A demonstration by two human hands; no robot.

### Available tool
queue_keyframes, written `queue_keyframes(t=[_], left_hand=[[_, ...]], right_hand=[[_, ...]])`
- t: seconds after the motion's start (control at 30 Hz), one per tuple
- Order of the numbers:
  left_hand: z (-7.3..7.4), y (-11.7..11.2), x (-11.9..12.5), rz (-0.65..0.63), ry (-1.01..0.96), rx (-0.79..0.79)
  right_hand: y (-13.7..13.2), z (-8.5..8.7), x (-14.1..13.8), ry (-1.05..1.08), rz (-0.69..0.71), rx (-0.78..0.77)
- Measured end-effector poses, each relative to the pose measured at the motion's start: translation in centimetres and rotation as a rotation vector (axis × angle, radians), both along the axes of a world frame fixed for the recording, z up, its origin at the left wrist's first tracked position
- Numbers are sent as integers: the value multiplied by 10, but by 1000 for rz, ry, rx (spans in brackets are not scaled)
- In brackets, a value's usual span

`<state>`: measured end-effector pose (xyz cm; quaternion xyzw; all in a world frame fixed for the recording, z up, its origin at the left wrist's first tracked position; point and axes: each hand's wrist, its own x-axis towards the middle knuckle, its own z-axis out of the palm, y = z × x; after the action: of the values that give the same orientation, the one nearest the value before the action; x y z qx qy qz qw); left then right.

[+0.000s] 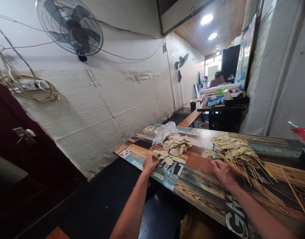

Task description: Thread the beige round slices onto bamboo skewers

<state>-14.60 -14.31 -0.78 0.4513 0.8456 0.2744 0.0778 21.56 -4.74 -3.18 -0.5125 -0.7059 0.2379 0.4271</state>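
My left hand [149, 164] rests by the table's near left edge, fingers closed in a pinch at a small pale piece, likely one of the flat slices; the fingers partly hide it. Just beyond it lie loose pale flat slices [168, 160] and a larger heap of them [177, 144]. My right hand [223, 172] is closed on a thin wooden skewer, most of it hidden by the hand. At the skewer's tip is one pale slice [207, 153]. Right of that hand, skewered slices [235, 148] lie piled, their sticks [260, 189] pointing toward me.
A clear plastic bag [166, 132] and a dark flat object [143, 143] lie behind the left heap on the patchwork-patterned table [197, 196]. A red package [303, 135] stands at the far right. Beyond are a bench [190, 118], a cluttered second table and a person.
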Motion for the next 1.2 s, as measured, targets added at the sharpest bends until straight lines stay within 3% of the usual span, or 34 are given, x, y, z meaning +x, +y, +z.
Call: queue_keyframes(t=[0.13, 0.23, 0.4, 0.5, 0.6, 0.7, 0.97, 1.2], left_hand=[[0, 0, 14, -82, -139, 226], [-3, 13, 35, -155, -477, 432], [-4, 76, 97, -176, -1332, 530], [0, 114, 136, -198, -1582, 510], [-1, 138, 158, -197, -1590, 508], [-7, 148, 162, -184, -1531, 534], [-12, 153, 150, -152, -1581, 619], [-8, 153, 149, -199, -1447, 664]], right_hand=[[2, -1, 1, 15, 9, 5], [-3, 2, -1, 31, 19, 30], [-22, 8, -7, 37, 59, 84], [-27, 5, -9, 23, 77, 134], [-28, 2, -9, -28, 58, 121], [-29, 1, -9, -69, 48, 95], [-41, 10, -9, -121, 131, 29], [-43, 15, -7, -142, 138, 9]])
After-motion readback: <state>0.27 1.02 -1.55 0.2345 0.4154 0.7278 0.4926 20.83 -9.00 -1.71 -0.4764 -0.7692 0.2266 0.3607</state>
